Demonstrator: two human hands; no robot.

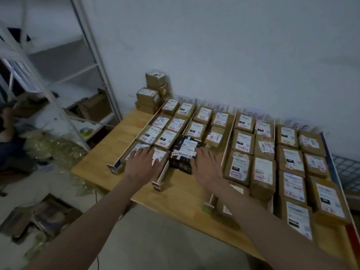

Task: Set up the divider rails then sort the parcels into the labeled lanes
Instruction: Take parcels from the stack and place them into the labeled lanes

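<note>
Brown parcels with white labels fill several lanes on a wooden table, split by thin divider rails. Handwritten lane labels stand against the wall. My left hand lies flat, fingers spread, on the two nearest parcels of the leftmost lane. My right hand rests with straight fingers against the right side of a black parcel at the front of the second lane. Neither hand grips anything.
A stack of brown parcels stands at the table's far left corner. White metal shelving with boxes is to the left. Clear plastic wrap and an open carton lie on the floor. A blue rail borders the right side.
</note>
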